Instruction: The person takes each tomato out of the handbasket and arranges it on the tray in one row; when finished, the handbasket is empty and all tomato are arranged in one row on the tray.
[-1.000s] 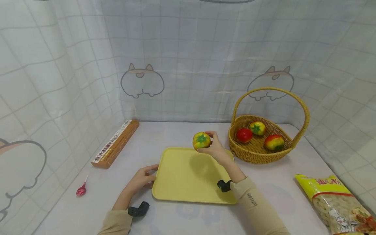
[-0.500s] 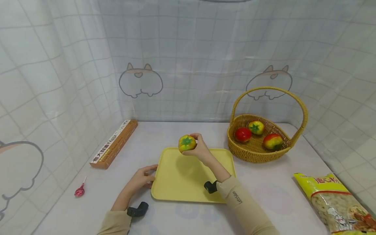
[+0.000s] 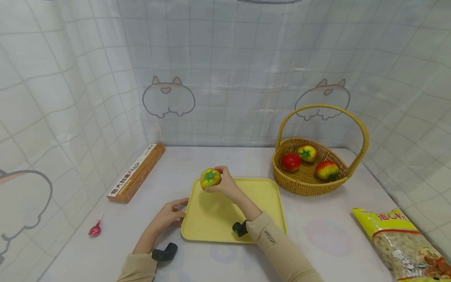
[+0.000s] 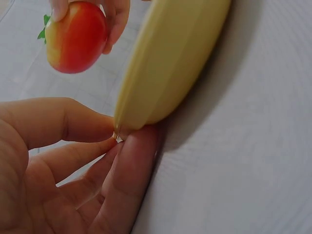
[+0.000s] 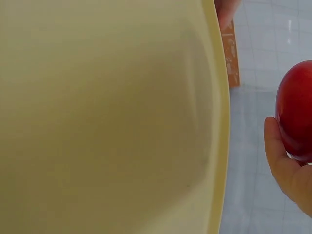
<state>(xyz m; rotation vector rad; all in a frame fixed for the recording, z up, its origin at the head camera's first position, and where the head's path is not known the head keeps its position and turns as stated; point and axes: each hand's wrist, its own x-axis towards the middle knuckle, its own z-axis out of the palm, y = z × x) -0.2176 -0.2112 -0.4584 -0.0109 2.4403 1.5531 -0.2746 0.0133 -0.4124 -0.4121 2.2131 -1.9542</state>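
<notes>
1. Yellow on top with a green leafy cap and red below, the toy fruit is held in the air at the tray's far left corner; both wrist views show me it apart from the tray.
2. On my head feed, the right hand has its fingers and thumb curled round that fruit, gripping it from the right.
3. The left hand is at the left edge of the pale yellow tray; my left wrist view shows the rim pinched between its digits. The tray lies on the white counter.
4. To the right of the tray, I see a wicker basket with a tall arched handle. Inside lie a red fruit, a yellow fruit with a green cap, and a red-and-yellow fruit.
5. Left of the tray I have a long brown box lettered "PASTA", and nearer me a pink lollipop.
6. At the near right is a yellow-topped, partly clear bag; behind everything hangs a grid-patterned curtain.
</notes>
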